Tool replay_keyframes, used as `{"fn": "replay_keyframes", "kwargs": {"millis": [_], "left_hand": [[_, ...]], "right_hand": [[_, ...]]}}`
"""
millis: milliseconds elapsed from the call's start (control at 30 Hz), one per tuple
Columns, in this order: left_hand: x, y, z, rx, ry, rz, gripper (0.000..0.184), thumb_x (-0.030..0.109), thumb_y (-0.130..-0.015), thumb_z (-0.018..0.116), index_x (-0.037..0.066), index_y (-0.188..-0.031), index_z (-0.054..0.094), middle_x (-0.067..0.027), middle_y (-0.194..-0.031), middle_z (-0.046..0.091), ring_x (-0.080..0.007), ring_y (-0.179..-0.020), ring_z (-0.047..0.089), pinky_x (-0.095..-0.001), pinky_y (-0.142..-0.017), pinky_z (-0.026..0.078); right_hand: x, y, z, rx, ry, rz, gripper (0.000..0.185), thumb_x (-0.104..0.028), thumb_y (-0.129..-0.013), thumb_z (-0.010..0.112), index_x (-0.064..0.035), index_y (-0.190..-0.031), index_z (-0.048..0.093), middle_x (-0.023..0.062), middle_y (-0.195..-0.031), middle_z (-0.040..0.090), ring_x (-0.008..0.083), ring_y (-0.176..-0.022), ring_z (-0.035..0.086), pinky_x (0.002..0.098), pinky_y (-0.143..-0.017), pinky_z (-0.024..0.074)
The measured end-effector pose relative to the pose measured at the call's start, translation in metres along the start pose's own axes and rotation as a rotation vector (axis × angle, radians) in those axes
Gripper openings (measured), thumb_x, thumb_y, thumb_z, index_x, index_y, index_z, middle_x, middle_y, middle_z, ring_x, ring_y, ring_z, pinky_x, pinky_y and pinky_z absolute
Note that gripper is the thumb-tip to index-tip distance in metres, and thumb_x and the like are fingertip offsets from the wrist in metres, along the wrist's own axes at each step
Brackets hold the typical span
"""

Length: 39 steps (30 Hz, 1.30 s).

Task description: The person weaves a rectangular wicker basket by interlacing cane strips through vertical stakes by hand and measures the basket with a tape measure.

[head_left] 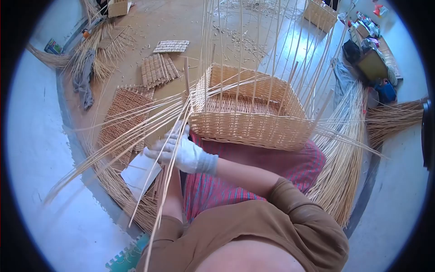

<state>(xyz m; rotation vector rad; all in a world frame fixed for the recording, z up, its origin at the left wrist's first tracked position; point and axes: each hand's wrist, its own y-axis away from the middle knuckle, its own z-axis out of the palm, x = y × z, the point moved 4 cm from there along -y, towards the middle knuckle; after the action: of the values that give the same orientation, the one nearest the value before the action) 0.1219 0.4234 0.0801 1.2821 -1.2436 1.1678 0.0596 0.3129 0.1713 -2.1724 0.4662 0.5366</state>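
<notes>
A rectangular wicker basket point(253, 127) rests across my lap, with tall upright canes rising from its walls. Loose weaving canes point(136, 122) fan out leftward from its near left corner, and a few run down toward me. Just below that corner is my right hand point(188, 154), in a white glove, its fingers stretched left among the canes. Some strands cross in front of these fingers. My left forearm point(172, 199) reaches up from below. Mostly behind the right hand, my left hand point(179, 129) shows only a bit of white glove; its grip is hidden.
Woven panels point(120, 111) lie on the floor at left. A large cane bundle point(340, 181) lies at right, with another bundle point(394, 118) beyond it. A white sheet point(140, 172) is near my left arm. Bags and clutter point(371, 63) line the right wall.
</notes>
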Motion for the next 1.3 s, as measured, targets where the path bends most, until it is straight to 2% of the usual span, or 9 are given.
{"fn": "replay_keyframes", "kwargs": {"millis": [200,467,633,700,767,867,933,1067,1300], "left_hand": [[0.046,0.008,0.021,0.098,-0.007,0.246,0.024,0.013,-0.095,0.074,0.006,-0.117,0.069,0.0055,-0.082,0.062,-0.0058,-0.075,0.052,-0.0233,-0.070,0.047],[-0.046,0.023,0.034,0.209,0.636,-0.096,0.035,0.017,-0.102,0.064,0.006,-0.133,0.053,-0.0017,-0.085,0.063,-0.0056,-0.060,0.057,-0.0219,-0.048,0.051],[-0.030,0.000,0.104,0.177,-0.126,0.175,0.037,0.012,-0.103,0.060,0.010,-0.138,0.051,-0.0060,-0.096,0.067,-0.0144,-0.064,0.066,-0.0284,-0.051,0.057],[-0.017,-0.036,0.109,0.216,-0.200,0.277,0.037,0.013,-0.103,0.060,0.012,-0.138,0.050,-0.0064,-0.097,0.067,-0.0158,-0.064,0.067,-0.0294,-0.051,0.057],[-0.058,-0.071,0.117,-0.153,0.121,-0.423,0.033,0.014,-0.103,0.060,0.009,-0.135,0.050,-0.0072,-0.095,0.066,-0.0164,-0.063,0.068,-0.0307,-0.048,0.057],[-0.073,-0.075,0.123,-0.095,0.146,-0.323,0.021,0.020,-0.103,0.061,0.003,-0.115,0.056,-0.0065,-0.090,0.064,-0.0171,-0.057,0.066,-0.0299,-0.044,0.055],[-0.071,-0.072,0.121,-0.013,0.152,-0.218,0.020,0.021,-0.103,0.062,0.002,-0.105,0.058,-0.0050,-0.087,0.062,-0.0160,-0.055,0.065,-0.0294,-0.043,0.055],[-0.074,-0.079,0.120,0.006,0.090,-0.305,0.015,0.013,-0.100,0.065,0.002,-0.108,0.059,-0.0062,-0.094,0.063,-0.0150,-0.062,0.065,-0.0294,-0.049,0.061],[-0.088,-0.082,0.126,-0.024,0.355,-0.341,0.029,-0.007,-0.094,0.063,0.005,-0.119,0.056,-0.0084,-0.120,0.060,-0.0196,-0.085,0.068,-0.0323,-0.058,0.066]], "right_hand": [[0.015,0.023,-0.020,-0.196,-0.163,0.033,0.034,-0.013,-0.089,0.060,-0.0274,-0.120,0.065,0.0100,-0.078,0.066,0.0324,-0.066,0.069,0.0441,-0.057,0.0552],[0.172,0.149,-0.150,1.025,-0.296,0.674,0.019,0.007,-0.096,0.059,-0.0089,-0.108,0.057,0.0043,-0.101,0.066,0.0151,-0.094,0.064,0.0309,-0.085,0.0565],[0.153,0.194,-0.108,1.290,-0.553,0.970,0.015,0.001,-0.099,0.062,-0.0097,-0.110,0.058,0.0020,-0.097,0.067,0.0126,-0.089,0.065,0.0272,-0.080,0.0558],[0.152,0.192,-0.109,1.237,-0.505,0.974,0.015,0.001,-0.100,0.061,-0.0094,-0.110,0.059,0.0031,-0.101,0.067,0.0130,-0.093,0.065,0.0275,-0.082,0.0556],[0.156,0.170,-0.124,1.082,-0.348,0.809,0.021,0.003,-0.098,0.060,-0.0086,-0.115,0.060,0.0064,-0.112,0.067,0.0151,-0.102,0.066,0.0292,-0.087,0.0552],[0.168,0.071,-0.153,0.703,-0.240,0.555,0.043,0.008,-0.093,0.063,-0.0073,-0.132,0.058,0.0140,-0.134,0.061,0.0198,-0.119,0.062,0.0326,-0.096,0.0532],[0.169,-0.011,-0.166,0.335,0.638,0.490,0.056,0.008,-0.090,0.061,-0.0067,-0.144,0.051,0.0166,-0.144,0.056,0.0216,-0.126,0.059,0.0324,-0.099,0.0507],[0.203,0.012,-0.172,0.519,0.140,0.708,0.076,-0.002,-0.097,0.054,-0.0246,-0.162,0.021,0.0134,-0.119,0.068,0.0236,-0.106,0.068,0.0378,-0.094,0.0552],[0.129,0.188,-0.139,0.968,-0.301,0.721,0.014,-0.016,-0.111,0.042,-0.0118,-0.122,0.050,0.0027,-0.093,0.060,0.0130,-0.080,0.060,0.0322,-0.081,0.0554]]}}
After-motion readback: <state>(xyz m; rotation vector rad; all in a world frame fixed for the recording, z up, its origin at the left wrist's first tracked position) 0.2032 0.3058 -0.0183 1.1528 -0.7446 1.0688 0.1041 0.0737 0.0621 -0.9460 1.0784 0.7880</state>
